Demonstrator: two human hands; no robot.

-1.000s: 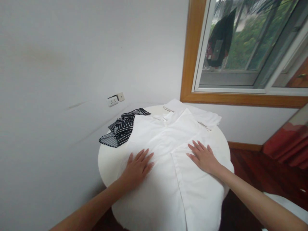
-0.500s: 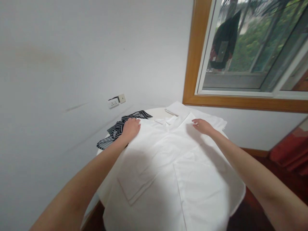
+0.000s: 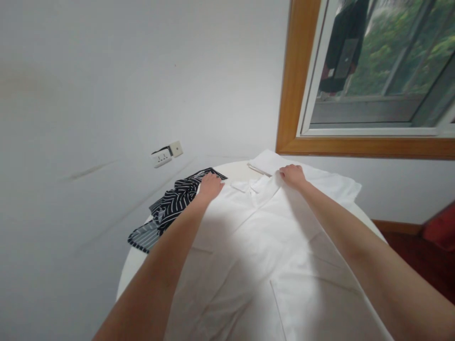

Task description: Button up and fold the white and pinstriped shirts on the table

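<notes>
Between and below both hands [image 3: 210, 187] [image 3: 293, 177] — the white shirt [image 3: 249, 241], collar [image 3: 262, 183] midway.

A white shirt [image 3: 256, 232] stretches in front of me over a pale worktop [image 3: 234, 170], collar [image 3: 259, 183] at the far end, near end running out of view. I hold it by both shoulders, the edge on my right seemingly pulled straight. Shallow creases cross the partly shadowed cloth.

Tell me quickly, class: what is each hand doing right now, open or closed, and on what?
Left hand: closed, holding the white shirt near its collar end.
Right hand: closed, pinching the shirt's opposite shoulder.
</notes>
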